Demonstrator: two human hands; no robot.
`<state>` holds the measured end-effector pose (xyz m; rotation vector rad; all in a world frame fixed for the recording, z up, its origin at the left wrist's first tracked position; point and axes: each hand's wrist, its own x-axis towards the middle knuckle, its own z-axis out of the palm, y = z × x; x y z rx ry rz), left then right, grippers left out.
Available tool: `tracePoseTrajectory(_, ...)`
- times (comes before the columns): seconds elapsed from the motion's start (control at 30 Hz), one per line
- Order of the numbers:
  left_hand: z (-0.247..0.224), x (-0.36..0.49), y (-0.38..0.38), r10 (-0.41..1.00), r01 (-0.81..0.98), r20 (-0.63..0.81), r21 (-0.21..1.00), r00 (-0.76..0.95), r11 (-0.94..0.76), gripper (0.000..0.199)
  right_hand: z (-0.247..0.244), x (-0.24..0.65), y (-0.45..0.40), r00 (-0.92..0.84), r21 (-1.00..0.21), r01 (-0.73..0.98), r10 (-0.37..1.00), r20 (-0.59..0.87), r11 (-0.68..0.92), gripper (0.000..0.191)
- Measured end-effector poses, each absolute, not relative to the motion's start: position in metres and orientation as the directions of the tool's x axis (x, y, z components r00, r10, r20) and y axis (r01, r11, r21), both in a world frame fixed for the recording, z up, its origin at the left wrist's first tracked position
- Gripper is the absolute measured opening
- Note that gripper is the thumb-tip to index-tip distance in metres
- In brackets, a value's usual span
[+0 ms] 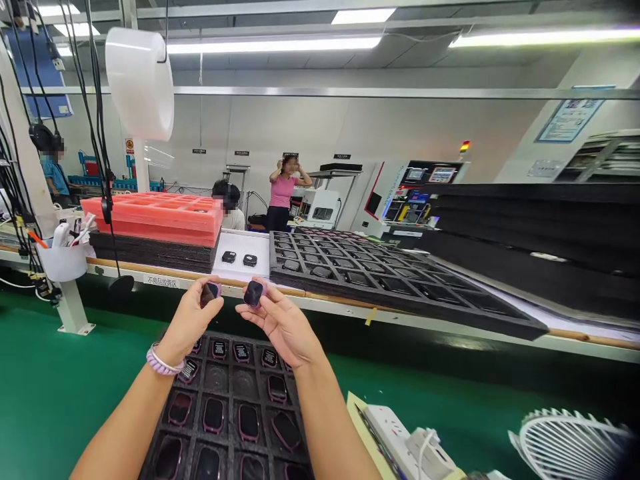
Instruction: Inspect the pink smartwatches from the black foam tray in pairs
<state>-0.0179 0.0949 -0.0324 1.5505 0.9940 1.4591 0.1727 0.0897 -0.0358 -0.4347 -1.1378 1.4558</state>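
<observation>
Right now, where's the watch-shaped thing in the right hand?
In the head view, the watch-shaped thing is left of centre, just right of the left hand and above the foam tray.

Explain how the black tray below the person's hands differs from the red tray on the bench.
Colour: the black tray is dark, while the red tray is bright coral-red.
Place: the black tray lies nearer the camera, in front of the bench; the red tray sits on it, atop a dark stack.
Contents: the black tray shows many small dark-faced devices; the red tray's inside is mostly hidden.
Both are divided into compartments.
</observation>
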Motion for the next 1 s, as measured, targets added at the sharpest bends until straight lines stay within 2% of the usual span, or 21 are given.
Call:
tracePoseTrajectory(0.27,-0.029,-0.011,0.081,0.852,0.241,0.523,0.829,-0.019,-0.504,0.041,-0.040,0.164,0.087,-0.304,-0.810,-0.563,0.870,0.389,0.165,0.043)
tracePoseTrajectory(0.57,-0.026,-0.009,0.074,0.832,0.232,0.554,0.814,-0.030,-0.533,0.041,-0.042,0.159,0.087,-0.362,-0.795,-0.603,0.863,0.353,0.072,0.043)
tracePoseTrajectory(0.73,-0.024,-0.008,0.070,0.824,0.237,0.565,0.805,-0.031,-0.544,0.040,-0.042,0.156,0.086,-0.366,-0.794,-0.600,0.851,0.376,0.093,0.037)
tracePoseTrajectory(1.0,-0.023,-0.008,0.068,0.813,0.254,0.581,0.792,-0.035,-0.555,0.039,-0.043,0.155,0.085,-0.360,-0.786,-0.614,0.859,0.363,0.075,0.044)
